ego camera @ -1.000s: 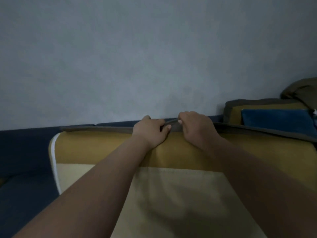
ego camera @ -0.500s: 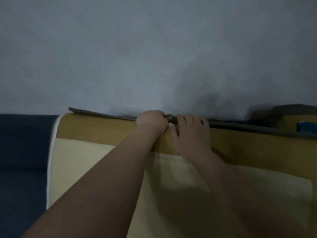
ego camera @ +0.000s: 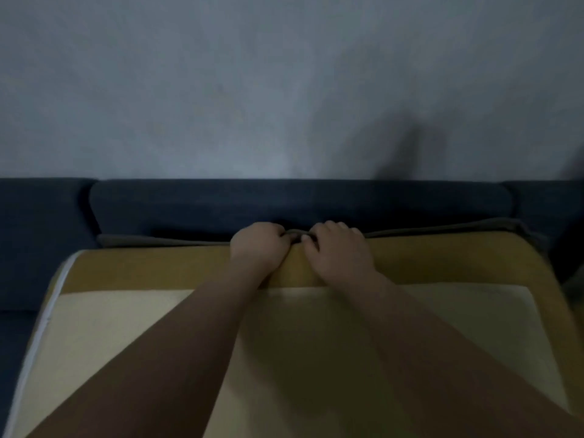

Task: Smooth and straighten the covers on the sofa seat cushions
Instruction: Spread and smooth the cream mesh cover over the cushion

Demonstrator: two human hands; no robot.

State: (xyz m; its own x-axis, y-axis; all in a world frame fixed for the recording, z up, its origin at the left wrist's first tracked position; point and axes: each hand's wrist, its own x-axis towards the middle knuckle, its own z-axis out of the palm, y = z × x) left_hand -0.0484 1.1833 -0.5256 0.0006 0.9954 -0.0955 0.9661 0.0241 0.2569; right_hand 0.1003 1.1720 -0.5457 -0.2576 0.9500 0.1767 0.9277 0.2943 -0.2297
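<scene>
Left hand (ego camera: 257,245) and right hand (ego camera: 339,248), fingers curled, both pinch the grey cover edge (ego camera: 442,229) at the rear of the yellow seat cushion (ego camera: 126,327), just below the dark blue sofa backrest (ego camera: 284,200).

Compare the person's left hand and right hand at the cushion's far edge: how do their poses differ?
The left hand is bunched into a tight fist, fingers tucked under; the right hand lies flatter, its separate fingers showing over the edge. The left hand reaches in from lower left, the right hand from lower right. Both hands grip the grey trim of the cover, close together.
</scene>
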